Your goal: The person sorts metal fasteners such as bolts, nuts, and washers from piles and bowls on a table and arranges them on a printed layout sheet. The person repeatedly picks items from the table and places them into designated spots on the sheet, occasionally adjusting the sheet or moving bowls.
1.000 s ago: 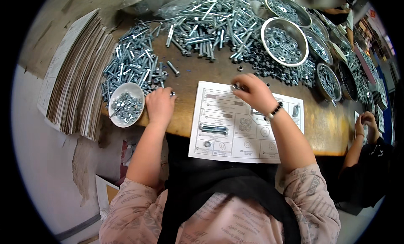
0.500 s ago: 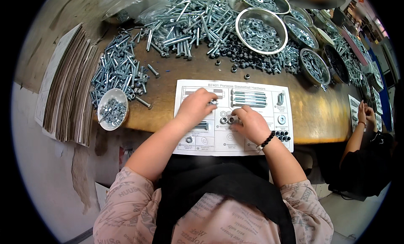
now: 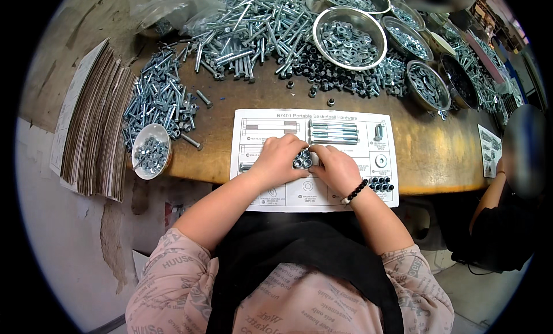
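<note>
A printed hardware sheet (image 3: 360, 202) lies before me on the table. Over its middle, my left hand (image 3: 281, 156) and my right hand (image 3: 336, 168) close in from both sides on a small cluster of metal nuts (image 3: 302, 159), fingertips and thumbs pressed around it. Long bolts (image 3: 334, 132) lie side by side above my right hand. A short bolt (image 3: 378, 132) and a washer (image 3: 381, 160) rest along the sheet's right side, over several black-centred nuts (image 3: 381, 185). Bolt ends (image 3: 245, 167) show beside my left hand, which hides the rest.
At the left stand a stack of card sheets (image 3: 95, 126) and a white bowl (image 3: 167, 164) of nuts beside loose bolts (image 3: 158, 100). Heaped long bolts (image 3: 236, 34), black nuts (image 3: 322, 69) and metal bowls (image 3: 318, 40) of washers fill the back. Another person's arm (image 3: 489, 187) is at right.
My left hand has moved right and down from the sheet's upper left to the nuts. The hands now meet around the cluster, which holds more nuts. The view has shifted slightly.
</note>
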The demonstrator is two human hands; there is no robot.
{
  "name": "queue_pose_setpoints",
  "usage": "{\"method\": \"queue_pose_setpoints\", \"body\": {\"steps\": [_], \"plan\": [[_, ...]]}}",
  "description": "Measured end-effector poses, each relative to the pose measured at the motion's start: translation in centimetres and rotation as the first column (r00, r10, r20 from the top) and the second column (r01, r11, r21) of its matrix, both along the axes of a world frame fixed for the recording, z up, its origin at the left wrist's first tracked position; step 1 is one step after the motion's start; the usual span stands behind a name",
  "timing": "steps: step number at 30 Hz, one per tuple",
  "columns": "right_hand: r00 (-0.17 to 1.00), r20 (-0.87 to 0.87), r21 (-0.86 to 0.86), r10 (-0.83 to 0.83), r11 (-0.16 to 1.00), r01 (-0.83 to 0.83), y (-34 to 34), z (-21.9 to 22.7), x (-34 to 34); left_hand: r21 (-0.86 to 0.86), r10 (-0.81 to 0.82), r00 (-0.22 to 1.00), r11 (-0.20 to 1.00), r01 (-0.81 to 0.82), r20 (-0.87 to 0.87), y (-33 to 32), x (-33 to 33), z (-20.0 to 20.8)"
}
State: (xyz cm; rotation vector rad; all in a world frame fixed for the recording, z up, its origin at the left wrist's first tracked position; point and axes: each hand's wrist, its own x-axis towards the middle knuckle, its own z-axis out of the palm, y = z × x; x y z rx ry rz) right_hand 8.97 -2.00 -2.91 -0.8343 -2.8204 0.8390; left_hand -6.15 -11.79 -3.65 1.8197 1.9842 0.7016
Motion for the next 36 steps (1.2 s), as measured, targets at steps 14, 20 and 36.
{"method": "queue_pose_setpoints", "body": {"steps": [14, 20, 36], "plan": [[0.966, -0.09, -0.038, -0.243, 0.97, 0.241, 7.4, 4.2, 4.6, 0.147, 0.205, 0.979, 0.968, -0.204, 0.007, -1.5, -3.3, 0.9], [0.905, -0.24, 0.061, -0.35, 0.925, 0.374, 15.9, 2.8, 10.3, 0.299, 0.421, 0.902, 0.852, -0.431, 0.102, -3.6, -6.8, -0.9], [0.963, -0.244, 0.445, -0.112, 0.87, 0.214, 23.5, 5.4, -1.7, 0.339, 0.54, 0.829, 0.76, -0.554, 0.144, -5.8, -7.1, -3.5]]}}
